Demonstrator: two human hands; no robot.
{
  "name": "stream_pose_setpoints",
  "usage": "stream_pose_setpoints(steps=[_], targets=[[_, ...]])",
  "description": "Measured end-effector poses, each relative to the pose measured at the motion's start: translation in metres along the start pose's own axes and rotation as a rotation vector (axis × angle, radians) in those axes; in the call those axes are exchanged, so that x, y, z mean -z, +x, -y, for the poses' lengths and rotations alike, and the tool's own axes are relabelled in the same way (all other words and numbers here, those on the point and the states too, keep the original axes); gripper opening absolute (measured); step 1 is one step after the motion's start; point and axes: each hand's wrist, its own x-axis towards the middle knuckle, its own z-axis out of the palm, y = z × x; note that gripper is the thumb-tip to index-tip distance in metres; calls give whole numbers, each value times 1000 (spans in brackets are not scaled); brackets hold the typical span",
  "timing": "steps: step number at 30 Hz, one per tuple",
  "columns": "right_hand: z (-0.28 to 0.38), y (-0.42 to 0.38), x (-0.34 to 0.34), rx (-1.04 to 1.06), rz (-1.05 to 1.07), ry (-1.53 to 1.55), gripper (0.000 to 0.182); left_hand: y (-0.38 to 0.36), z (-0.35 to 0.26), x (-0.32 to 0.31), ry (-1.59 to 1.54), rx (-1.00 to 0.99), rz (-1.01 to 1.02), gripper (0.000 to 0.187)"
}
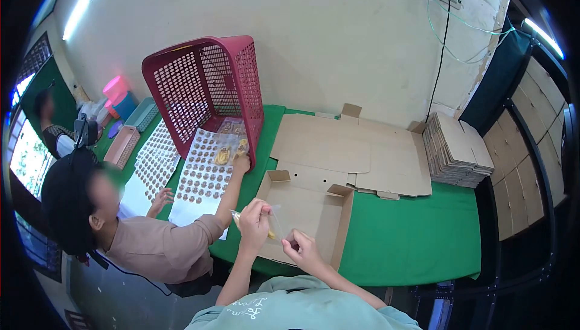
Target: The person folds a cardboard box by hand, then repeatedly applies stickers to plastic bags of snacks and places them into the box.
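A clear plastic bag with something yellow in its lower part is stretched between my two hands. My left hand is closed on its upper edge, fingertips pinched together. On the other side, my right hand is closed with thumb and forefinger at the bag's edge. Part of the bag and its contents is hidden behind my left hand. Below and beyond my hands lies an open cardboard box, its flaps standing up.
A co-worker at my left reaches into a pink basket lying on its side, with yellow packets in it. Sheets of round stickers lie there. Flat cardboard and a stack of folded boxes are on the green table.
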Motion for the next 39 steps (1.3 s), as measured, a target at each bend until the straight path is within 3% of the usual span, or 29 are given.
stream_pose_setpoints(steps=[3,6,10,13,16,19,22,25,28,31,34,39], targets=[[-5,-7,4,11,-12,-37,14,-1,-5,2,-51,41,103,15],[-41,-20,12,-88,-113,243,12,-2,-7,-3,-116,43,195,17],[-32,-20,39,-337,-345,688,14,-18,-31,-15,102,-85,262,40],[-30,-19,54,-347,-371,722,19,-48,-19,-26,138,-61,476,57],[-28,-20,65,-352,-308,876,20,-61,-5,-30,-45,-3,547,56],[-10,-17,62,-432,-329,914,15,-67,2,-26,-70,123,449,50],[-15,-16,52,-325,-302,874,15,-63,-3,-17,-113,495,586,39],[-41,-18,42,-331,-288,593,18,-78,16,-16,-451,819,576,36],[-40,-21,37,-454,-37,500,18,-90,25,-20,-700,844,496,40],[-30,-19,36,-580,129,492,21,-94,23,-22,-1023,1050,488,44],[-42,-19,38,-637,246,452,26,-91,16,-15,-1290,1004,516,48],[-41,-12,38,-683,324,515,29,-101,3,-23,-1248,1002,591,52]])
